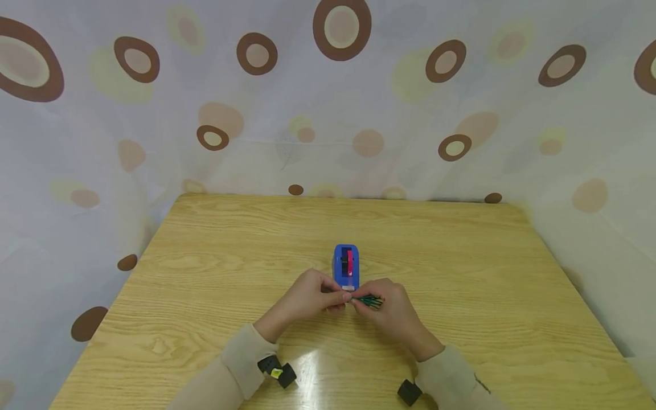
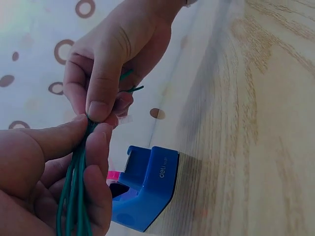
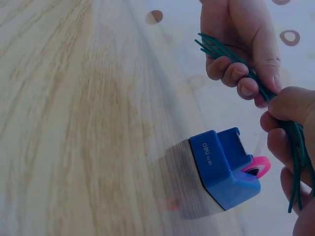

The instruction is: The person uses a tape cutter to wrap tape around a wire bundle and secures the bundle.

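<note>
Both hands meet over the table, holding a bundle of thin green wires (image 1: pixel 371 301) between them. My left hand (image 1: pixel 310 296) pinches the bundle at its middle with thumb and fingertips. Right beside it, thumb and forefinger of my right hand (image 1: pixel 393 310) pinch the same bundle, and loose green ends stick out past the palm. In the left wrist view a small clear strip (image 2: pixel 126 119), like tape, shows by the fingertips. Just beyond the hands stands a blue tape dispenser (image 1: pixel 337 270) with a pink-cored roll (image 3: pixel 263 166), its toothed cutter facing the hands.
A wood-grain table (image 1: pixel 230 239) spreads out on all sides of the hands. Behind it and at its sides hangs a pale curtain (image 1: pixel 307 91) with brown ovals. Small black devices (image 1: pixel 410 393) are strapped at both sleeves.
</note>
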`<state>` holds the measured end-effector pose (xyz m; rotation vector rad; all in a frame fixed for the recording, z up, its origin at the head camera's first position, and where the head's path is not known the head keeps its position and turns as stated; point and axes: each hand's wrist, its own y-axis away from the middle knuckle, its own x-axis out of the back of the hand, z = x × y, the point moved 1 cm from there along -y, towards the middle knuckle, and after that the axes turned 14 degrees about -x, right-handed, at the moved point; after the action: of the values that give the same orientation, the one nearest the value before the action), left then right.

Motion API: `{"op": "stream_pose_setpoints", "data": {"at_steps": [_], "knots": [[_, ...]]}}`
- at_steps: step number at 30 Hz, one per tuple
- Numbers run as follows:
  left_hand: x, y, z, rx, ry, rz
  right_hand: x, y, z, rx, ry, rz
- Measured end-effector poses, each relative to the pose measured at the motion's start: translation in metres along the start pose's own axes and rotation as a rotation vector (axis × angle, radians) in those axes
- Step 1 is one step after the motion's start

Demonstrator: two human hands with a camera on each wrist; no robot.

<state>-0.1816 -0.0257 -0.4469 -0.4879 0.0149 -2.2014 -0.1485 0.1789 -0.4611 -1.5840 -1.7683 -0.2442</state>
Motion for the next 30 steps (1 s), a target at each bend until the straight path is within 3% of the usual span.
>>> {"op": "stream_pose_setpoints", "data": {"at_steps": [5,9,14,21,30], "knots": [[-0.001,0.000,-0.001,-0.027,0.001,0.012,0.000,0.001,0.001,-0.028,-0.029,0.002],[-0.002,0.000,-0.002,-0.065,-0.023,0.018,0.001,0.002,-0.001,-0.096,-0.066,-0.023],[-0.003,0.001,-0.001,-0.120,-0.072,0.026,0.005,0.001,-0.002,-0.230,-0.138,-0.106],[-0.004,0.001,0.000,-0.187,-0.185,0.028,0.009,-0.004,-0.001,-0.368,-0.154,-0.220],[-0.005,0.001,0.000,-0.214,-0.252,0.023,0.015,-0.008,-0.001,-0.442,-0.327,-0.395]]}}
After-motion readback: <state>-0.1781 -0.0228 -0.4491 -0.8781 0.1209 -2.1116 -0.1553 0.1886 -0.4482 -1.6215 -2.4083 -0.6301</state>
